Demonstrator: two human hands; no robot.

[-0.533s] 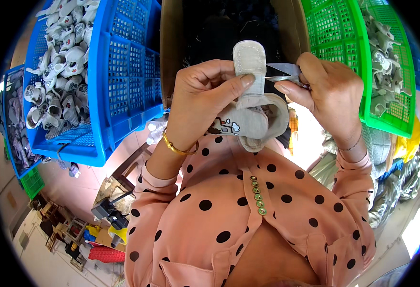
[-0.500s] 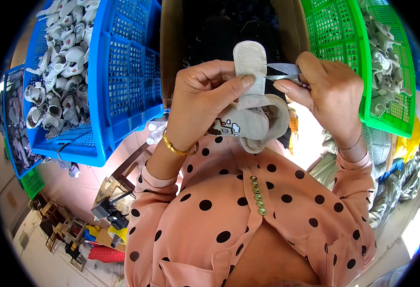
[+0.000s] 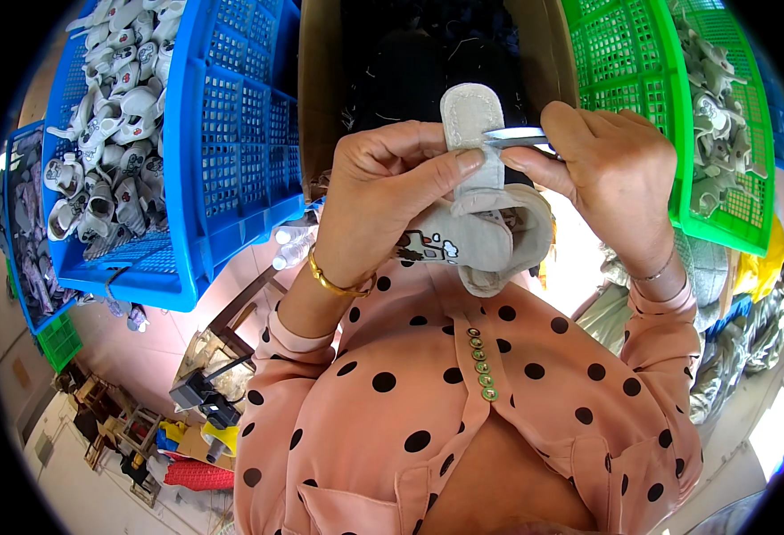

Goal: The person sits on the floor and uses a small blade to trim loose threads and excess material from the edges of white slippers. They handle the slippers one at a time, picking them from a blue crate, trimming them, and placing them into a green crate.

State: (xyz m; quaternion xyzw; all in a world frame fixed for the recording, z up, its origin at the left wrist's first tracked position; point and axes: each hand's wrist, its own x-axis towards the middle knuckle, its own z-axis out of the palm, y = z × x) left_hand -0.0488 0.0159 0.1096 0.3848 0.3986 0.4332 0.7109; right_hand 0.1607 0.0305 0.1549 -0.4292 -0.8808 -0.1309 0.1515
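Blue crate (image 3: 231, 160) on the left and green crate (image 3: 642, 98) on the right are both full of small grey shoes. At centre, the left hand (image 3: 392, 192) is closed around a grey baby shoe (image 3: 477, 236), thumb pinning its raised strap (image 3: 472, 116). The right hand (image 3: 602, 169) grips metal snips (image 3: 515, 135), tips touching the strap. Step looks like trimming; next needs a careful close cut at the strap edge.

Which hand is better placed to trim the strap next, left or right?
Right. The right hand already holds the snips with the tips at the strap edge. The left hand is busy pinching the strap and steadying the shoe, so it likely just keeps holding.
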